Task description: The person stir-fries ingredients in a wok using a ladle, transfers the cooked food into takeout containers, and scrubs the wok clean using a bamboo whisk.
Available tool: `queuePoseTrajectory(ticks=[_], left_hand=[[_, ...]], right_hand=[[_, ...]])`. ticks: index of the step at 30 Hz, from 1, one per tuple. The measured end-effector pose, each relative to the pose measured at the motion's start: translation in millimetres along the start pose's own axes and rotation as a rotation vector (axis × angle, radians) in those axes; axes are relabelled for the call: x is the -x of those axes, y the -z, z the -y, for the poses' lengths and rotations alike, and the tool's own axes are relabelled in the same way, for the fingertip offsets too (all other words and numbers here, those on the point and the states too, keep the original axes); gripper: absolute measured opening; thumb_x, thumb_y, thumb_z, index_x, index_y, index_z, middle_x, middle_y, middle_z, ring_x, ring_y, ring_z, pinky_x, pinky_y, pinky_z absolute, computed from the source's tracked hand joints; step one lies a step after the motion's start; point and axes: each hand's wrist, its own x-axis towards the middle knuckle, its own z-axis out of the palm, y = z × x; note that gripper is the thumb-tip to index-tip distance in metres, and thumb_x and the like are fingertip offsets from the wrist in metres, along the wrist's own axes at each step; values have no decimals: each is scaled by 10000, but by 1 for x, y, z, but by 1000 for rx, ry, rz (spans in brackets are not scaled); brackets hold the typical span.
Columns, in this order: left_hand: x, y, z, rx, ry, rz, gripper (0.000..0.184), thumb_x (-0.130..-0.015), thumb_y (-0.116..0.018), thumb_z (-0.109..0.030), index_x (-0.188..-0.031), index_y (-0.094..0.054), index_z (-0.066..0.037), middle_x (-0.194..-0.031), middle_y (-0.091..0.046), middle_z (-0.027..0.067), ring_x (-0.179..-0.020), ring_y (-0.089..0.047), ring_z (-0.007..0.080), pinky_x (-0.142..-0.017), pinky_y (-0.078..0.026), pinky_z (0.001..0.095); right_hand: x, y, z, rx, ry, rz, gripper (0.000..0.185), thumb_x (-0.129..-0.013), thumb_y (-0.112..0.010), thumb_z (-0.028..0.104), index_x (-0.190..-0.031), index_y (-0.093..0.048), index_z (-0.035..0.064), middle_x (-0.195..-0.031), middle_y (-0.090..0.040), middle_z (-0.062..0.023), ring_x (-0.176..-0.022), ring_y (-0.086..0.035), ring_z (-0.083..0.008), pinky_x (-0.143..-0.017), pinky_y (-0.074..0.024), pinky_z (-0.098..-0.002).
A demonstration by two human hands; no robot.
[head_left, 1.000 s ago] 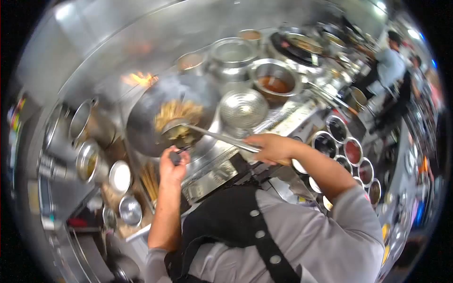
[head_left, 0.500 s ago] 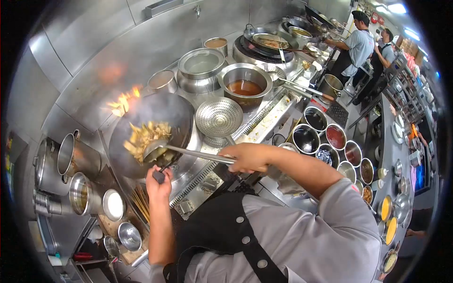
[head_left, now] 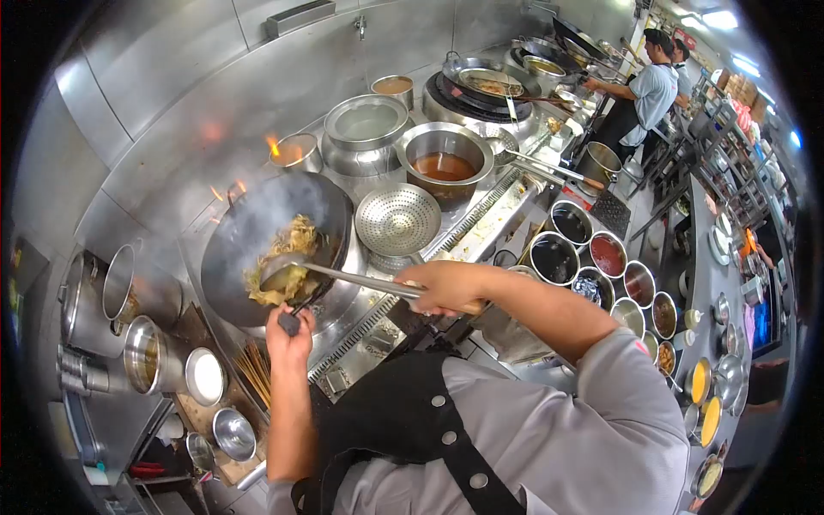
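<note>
Steel-walled kitchen, ladle aslant

Right hand clasps its handle, long axis running left and slightly forward, bowl in the wok's food; left hand clutches the wok handle (flames flicker beyond).

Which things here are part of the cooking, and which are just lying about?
In use:
wok, its handle in the left hand
ladle, in the right hand
food in the wok

Apparently not in use:
perforated strainer beside the wok
pot of brown liquid
thin sticks
small steel bowl
</note>
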Motion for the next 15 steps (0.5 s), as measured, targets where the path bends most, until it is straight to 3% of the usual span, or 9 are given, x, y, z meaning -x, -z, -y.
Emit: queuePoseTrajectory(ticks=[4, 6, 8, 9, 10, 12, 13, 14, 15], left_hand=[[-11, 67, 24, -145, -182, 133, 93, -807, -568, -70, -755, -494, -93, -675, -507, 22, -660, -516, 197, -604, -458, 332], [47, 74, 38, -235, -112, 22, 85, -769, -582, -94, -728, -513, -122, -691, -510, 14, -675, -522, 206, -644, -441, 396], [74, 47, 36, -184, -57, -153, 89, -764, -586, -92, -717, -517, -120, -699, -522, 9, -685, -528, 192, -646, -441, 381], [40, 70, 22, -40, -31, -22, 105, -779, -593, -88, -718, -517, -126, -680, -524, 7, -683, -527, 181, -636, -446, 343], [27, 63, 14, -37, -72, 40, 128, -791, -605, -87, -710, -509, -112, -665, -515, 13, -678, -523, 177, -618, -452, 308], [-8, 43, -1, -7, 77, 115, 118, -816, -603, -101, -759, -503, -80, -690, -507, 28, -666, -523, 205, -608, -461, 325], [-2, 18, 7, -87, -65, 97, 120, -811, -618, -102, -787, -505, -70, -681, -511, 46, -660, -533, 239, -597, -483, 347], [-30, 28, 1, -63, -40, 60, 140, -796, -640, -104, -793, -506, -62, -689, -515, 71, -667, -547, 267, -589, -507, 365], [-56, 43, -5, -51, 26, 159, 153, -790, -651, -106, -784, -505, -60, -701, -518, 91, -660, -556, 275, -588, -520, 370]], right_hand=[[-39, -27, -5, 62, 118, -217, 583, -862, -560, 163, -1408, -358, 123, -663, -554, -78, -502, -540, -172, -389, -426, -322], [-20, -40, -1, 29, 86, -248, 594, -876, -559, 178, -1426, -336, 143, -663, -556, -77, -493, -544, -173, -406, -438, -336], [-24, -64, -47, 103, 408, -447, 617, -896, -582, 201, -1446, -303, 170, -816, -603, -98, -628, -585, -184, -577, -487, -328], [-22, -72, -60, 103, 518, -516, 620, -902, -589, 204, -1448, -297, 175, -892, -617, -106, -694, -598, -189, -648, -494, -324], [-11, -76, -58, -19, 277, -364, 614, -903, -604, 191, -1441, -311, 153, -1054, -612, -117, -840, -600, -205, -772, -479, -328], [-25, -96, -84, -45, 313, -379, 607, -892, -615, 181, -1424, -328, 129, -1239, -555, -194, -1040, -600, -330, -897, -459, -382], [-40, -103, -104, 22, 297, -389, 608, -891, -622, 176, -1422, -333, 116, -1322, -504, -194, -1124, -565, -321, -950, -435, -372], [-51, -105, -116, 81, 481, -456, 581, -900, -607, 175, -1415, -349, 98, -1316, -512, -196, -1159, -546, -310, -972, -421, -372], [-67, -103, -132, 71, 466, -462, 587, -898, -604, 192, -1416, -348, 87, -1271, -539, -193, -1014, -589, -269, -879, -468, -359]])
